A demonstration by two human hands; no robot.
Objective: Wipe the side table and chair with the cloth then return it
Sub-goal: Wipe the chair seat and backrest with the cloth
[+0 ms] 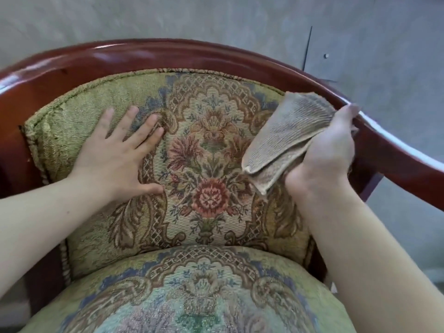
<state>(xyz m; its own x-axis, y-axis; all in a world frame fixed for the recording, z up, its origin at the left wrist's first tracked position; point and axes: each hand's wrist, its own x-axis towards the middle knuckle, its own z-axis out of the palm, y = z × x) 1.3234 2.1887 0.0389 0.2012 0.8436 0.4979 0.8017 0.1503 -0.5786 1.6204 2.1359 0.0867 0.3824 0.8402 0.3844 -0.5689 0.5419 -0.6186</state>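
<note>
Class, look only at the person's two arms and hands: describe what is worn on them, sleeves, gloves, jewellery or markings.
Nothing is worn. The left hand and right hand are bare, with no gloves, and no rings or watch show. Both forearms are uncovered to the frame's edge, so no sleeve shows. No bands, tattoos or markings are visible. Nails look short and unpainted, though the picture is a little soft.

The chair (168,56) frame is showing as dark red wood, lacquered glossy and smooth, catching bright highlights along its curved top rail. Inside that rail, the backrest (216,152) is looking like coarse woven tapestry cloth, matt, with a floral pattern and a nubbly corded edge. Below the backrest, the seat cushion (192,296) is wearing similar woven fabric. Just inside the rail's right curve, the cloth (283,140) is appearing ribbed, matt, beige-brown.
</note>
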